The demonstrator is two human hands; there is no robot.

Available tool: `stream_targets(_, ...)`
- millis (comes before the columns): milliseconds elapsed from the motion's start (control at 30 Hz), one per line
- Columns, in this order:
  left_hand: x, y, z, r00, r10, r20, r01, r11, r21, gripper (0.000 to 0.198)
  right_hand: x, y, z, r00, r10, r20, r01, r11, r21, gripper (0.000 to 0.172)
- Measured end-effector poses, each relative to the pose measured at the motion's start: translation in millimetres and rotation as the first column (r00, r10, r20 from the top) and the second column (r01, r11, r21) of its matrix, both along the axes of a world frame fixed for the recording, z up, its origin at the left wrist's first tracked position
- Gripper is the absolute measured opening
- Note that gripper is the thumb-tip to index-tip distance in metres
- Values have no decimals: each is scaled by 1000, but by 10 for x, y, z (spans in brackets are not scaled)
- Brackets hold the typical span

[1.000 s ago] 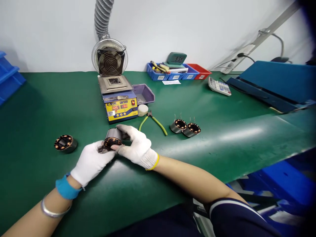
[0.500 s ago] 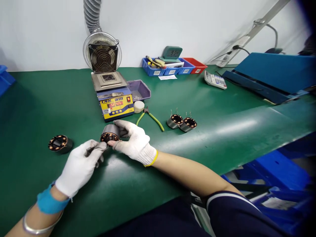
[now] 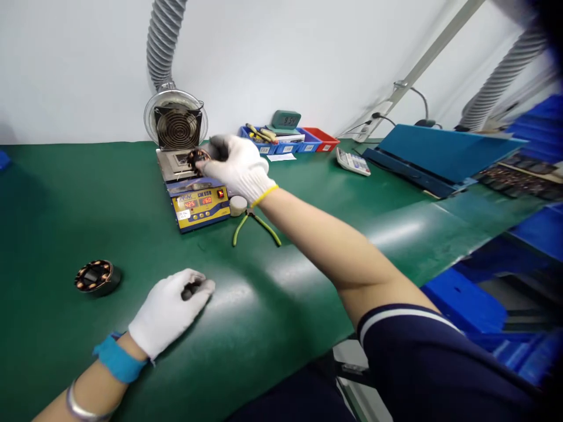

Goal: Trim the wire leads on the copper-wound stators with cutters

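Grasping a copper-wound ring (image 3: 196, 160) between the gloved fingers and thumb of the right hand (image 3: 240, 167), at the right side of the metal plate (image 3: 169, 170) on top of a blue-and-yellow unit (image 3: 202, 208). Too small and blurred to tell whether touching the plate. Curling the left hand (image 3: 169, 316) loosely just over the green tabletop (image 3: 44, 223), with fingertips drawn in toward the thumb; impossible to tell whether pinching anything. Wearing a blue band (image 3: 118, 358) and a silver bangle (image 3: 83, 408) on the left wrist.

Lying to the left of the left hand, near it but apart: a second wound ring (image 3: 97, 277), with copper coils facing up. Showing red digits on the front of the unit. Standing just beside its right end: a round white tub (image 3: 238, 205). Lying close by, with green handles spread: pliers (image 3: 250, 215).

Rising behind the plate: a fan grille (image 3: 179, 130) beneath a grey ribbed hose (image 3: 165, 47). Farther right, along the wall: blue bins (image 3: 264, 149), a red bin (image 3: 323, 140), a clock (image 3: 285, 119) reading 9:54, then a calculator (image 3: 353, 162).
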State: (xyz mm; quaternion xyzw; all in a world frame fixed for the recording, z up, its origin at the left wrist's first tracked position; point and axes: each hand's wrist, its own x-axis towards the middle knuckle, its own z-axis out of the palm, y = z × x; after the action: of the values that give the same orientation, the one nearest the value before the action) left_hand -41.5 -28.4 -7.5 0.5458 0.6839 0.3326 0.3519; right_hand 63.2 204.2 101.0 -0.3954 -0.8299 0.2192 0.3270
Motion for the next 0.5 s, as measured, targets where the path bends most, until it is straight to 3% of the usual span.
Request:
stream_targets(100,13,32,-33,995,-58,-76,55,997,-45,40,-251,377,297,972,-62,226,27,987,156,40)
stream_targets(200,-21,38,-45,998,-44,-53,42,998,-48,41,-481,585,430,930,-165,328,89,968,234,37)
stream_targets(500,-29,29,-32,995,-74,-66,70,996,-55,40,-809,533,366,834,-203,513,66,959,274,44)
